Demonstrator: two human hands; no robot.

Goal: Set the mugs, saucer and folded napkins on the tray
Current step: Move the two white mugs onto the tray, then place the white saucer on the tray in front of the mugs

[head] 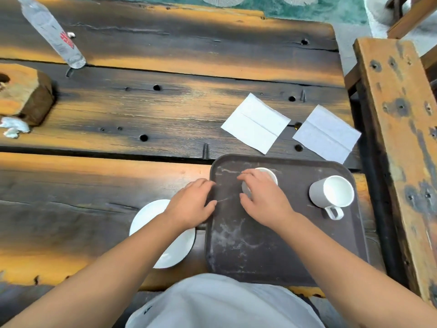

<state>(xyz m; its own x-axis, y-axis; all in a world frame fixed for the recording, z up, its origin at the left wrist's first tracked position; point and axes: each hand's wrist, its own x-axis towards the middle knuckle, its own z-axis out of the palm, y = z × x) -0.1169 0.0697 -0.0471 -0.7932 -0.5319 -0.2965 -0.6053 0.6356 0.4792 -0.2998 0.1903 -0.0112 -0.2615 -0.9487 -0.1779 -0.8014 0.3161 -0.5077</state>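
Observation:
A dark brown tray lies on the wooden table near its front right. One white mug stands at the tray's right side, handle toward me. A second white mug stands at the tray's back middle, and my right hand is wrapped around its near side. My left hand rests on the tray's left rim with fingers spread, holding nothing. The white saucer sits on the table left of the tray, partly under my left forearm. Two folded white napkins lie on the table beyond the tray.
A clear plastic bottle stands at the back left. A chunky wooden block with crumpled paper beside it sits at the left edge. A wooden bench runs along the table's right side.

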